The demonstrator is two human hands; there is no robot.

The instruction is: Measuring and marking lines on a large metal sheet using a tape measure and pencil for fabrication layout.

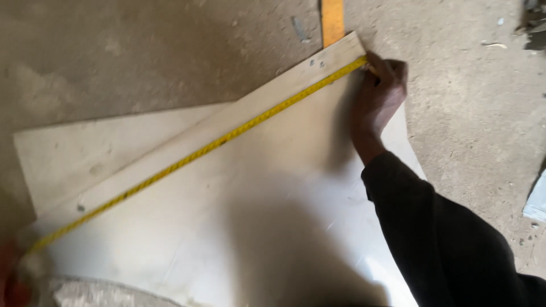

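The right hand (380,94) pinches the end of a yellow tape measure (193,153) at the upper corner of a pale wooden strip (170,153), holding it taut along the strip's edge, while the blurred left hand (12,273), grip indiscernible, anchors the lower end over the white board (256,216).

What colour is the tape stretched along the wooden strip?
Yellow with dark markings: the tape, in the head view.

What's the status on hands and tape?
Right hand pins tape end at strip's far end. Left hand blurred at near end, grip unclear. Tape taut along strip, over board. Nothing in the way.
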